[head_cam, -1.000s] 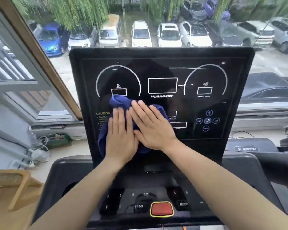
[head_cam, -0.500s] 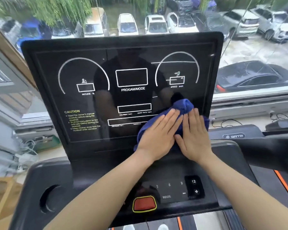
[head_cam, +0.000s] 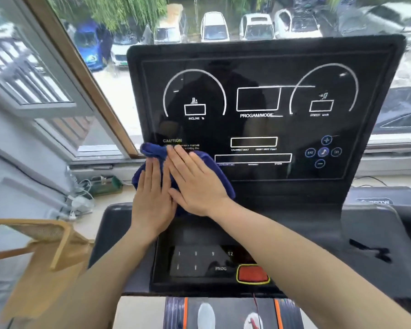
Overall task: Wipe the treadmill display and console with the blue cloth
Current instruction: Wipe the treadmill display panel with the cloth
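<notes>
Caution text partly hidden behind blue cloth [head_cam: 152, 151], console [head_cam: 199, 262] button labels blurred, cloth at lower left corner of treadmill display [head_cam: 259, 110], left hand [head_cam: 152, 200] and right hand [head_cam: 197, 184] flat on it, fingers extended, close together, pressing, not gripping

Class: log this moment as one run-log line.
step: wiping display | blue cloth: lower-left of treadmill display | left hand, right hand: flat on cloth | console: untouched
</notes>
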`<state>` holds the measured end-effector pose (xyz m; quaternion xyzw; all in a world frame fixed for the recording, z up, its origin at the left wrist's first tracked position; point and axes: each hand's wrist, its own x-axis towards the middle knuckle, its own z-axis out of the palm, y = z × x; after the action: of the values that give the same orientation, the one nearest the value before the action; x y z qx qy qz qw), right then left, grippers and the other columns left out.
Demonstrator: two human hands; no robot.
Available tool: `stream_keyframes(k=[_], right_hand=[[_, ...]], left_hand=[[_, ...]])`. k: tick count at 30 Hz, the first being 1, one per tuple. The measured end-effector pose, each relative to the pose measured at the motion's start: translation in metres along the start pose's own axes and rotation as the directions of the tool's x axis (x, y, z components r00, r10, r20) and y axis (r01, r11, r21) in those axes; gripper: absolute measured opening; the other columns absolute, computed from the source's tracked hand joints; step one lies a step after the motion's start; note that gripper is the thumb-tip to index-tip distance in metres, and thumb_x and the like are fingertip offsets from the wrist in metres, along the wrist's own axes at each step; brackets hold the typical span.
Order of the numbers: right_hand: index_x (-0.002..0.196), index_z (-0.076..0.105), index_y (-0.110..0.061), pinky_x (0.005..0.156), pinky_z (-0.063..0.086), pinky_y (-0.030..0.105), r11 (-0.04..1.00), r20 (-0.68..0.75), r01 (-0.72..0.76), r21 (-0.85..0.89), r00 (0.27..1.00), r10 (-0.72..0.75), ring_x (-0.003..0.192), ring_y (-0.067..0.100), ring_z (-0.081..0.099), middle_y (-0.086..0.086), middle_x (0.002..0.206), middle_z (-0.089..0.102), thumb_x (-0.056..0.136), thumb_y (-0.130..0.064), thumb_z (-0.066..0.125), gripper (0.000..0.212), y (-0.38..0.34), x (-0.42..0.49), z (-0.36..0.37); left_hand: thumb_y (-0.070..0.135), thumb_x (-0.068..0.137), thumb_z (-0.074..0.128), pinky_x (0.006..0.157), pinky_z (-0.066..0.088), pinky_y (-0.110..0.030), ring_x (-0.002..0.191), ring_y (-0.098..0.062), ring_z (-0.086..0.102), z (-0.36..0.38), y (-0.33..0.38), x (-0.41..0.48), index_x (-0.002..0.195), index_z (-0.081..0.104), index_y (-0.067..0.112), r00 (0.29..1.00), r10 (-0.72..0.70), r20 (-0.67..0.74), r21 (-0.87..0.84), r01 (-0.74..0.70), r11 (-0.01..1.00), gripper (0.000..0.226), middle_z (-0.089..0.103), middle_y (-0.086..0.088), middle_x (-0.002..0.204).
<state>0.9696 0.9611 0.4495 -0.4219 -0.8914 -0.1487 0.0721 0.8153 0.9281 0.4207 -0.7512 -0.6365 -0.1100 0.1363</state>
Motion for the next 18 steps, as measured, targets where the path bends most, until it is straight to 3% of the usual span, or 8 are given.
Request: stream_keyframes(k=[5, 9, 14, 18], right_hand=[[0.159, 0.002, -0.006, 0.125, -0.006, 0.038, 0.997, 0.074, 0.076, 0.013, 0.994, -0.077, 0.155, 0.024, -0.006, 0.009, 0.165, -0.012, 0.103, -0.053, 0.029, 0.078, 0.016, -0.046, 0.016], [0.159, 0.006, -0.008, 0.126, 0.002, 0.039, 0.999, 0.069, 0.042, -0.007, 0.997, -0.042, 0.155, 0.022, -0.004, 0.009, 0.166, -0.004, 0.102, -0.052, 0.033, 0.077, 0.072, -0.1, 0.02], [0.156, 0.009, -0.006, 0.124, 0.011, 0.043, 0.984, 0.037, -0.172, -0.033, 0.984, 0.174, 0.154, 0.023, 0.004, 0.012, 0.164, 0.005, 0.099, -0.046, 0.038, 0.075, 0.154, -0.17, 0.013], [0.155, 0.017, 0.0, 0.122, 0.01, 0.045, 0.893, 0.084, -0.451, -0.005, 0.889, 0.45, 0.152, 0.032, 0.012, 0.017, 0.163, 0.012, 0.097, -0.043, 0.037, 0.075, 0.187, -0.22, 0.013]], left_hand=[[0.039, 0.099, 0.032, 0.124, 0.011, -0.05, 0.152, -0.037, 0.001, 0.011, 0.03, -0.029, 0.155, 0.009, -0.002, 0.992, 0.06, 0.113, -0.05, -0.054, 0.997, 0.074, 0.009, -0.027, 0.162], [0.043, 0.102, 0.037, 0.121, 0.014, -0.044, 0.152, -0.034, 0.011, 0.007, 0.084, -0.021, 0.157, 0.018, 0.004, 0.978, 0.169, 0.121, -0.158, -0.149, 0.976, 0.07, 0.019, -0.022, 0.163], [0.04, 0.102, 0.038, 0.124, 0.008, -0.038, 0.154, -0.026, 0.01, -0.001, 0.166, 0.03, 0.158, 0.016, 0.01, 0.917, 0.395, 0.052, -0.225, -0.375, 0.899, 0.067, 0.015, -0.013, 0.166], [0.036, 0.102, 0.038, 0.122, -0.004, -0.033, 0.154, -0.022, 0.006, -0.007, 0.235, 0.053, 0.159, 0.016, 0.01, 0.863, 0.506, 0.009, -0.248, -0.488, 0.837, 0.066, 0.011, -0.009, 0.167]])
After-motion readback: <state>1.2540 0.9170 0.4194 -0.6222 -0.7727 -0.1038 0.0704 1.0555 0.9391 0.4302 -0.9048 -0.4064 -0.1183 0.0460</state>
